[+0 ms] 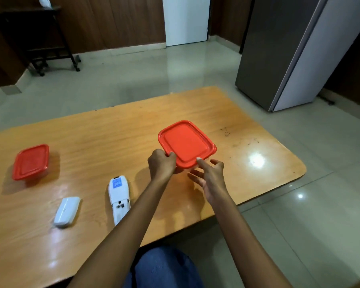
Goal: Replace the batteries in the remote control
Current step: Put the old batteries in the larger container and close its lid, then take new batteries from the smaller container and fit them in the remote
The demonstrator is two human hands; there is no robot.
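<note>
Two hands meet at the red-lidded container (187, 143) mid-table: your left hand (161, 164) grips its near-left corner, your right hand (211, 175) stays spread, one fingertip on the lid's near rim. The remote control (119, 199), battery bay bare, lies near the table's front edge, its battery cover (67, 211) beside it.

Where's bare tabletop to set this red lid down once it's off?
Bare wood lies beyond the far-left container, across the table's far edge, and right of the held container toward the glare. Crowded: near side, where the remote, its cover, left hand and right hand sit.
</note>
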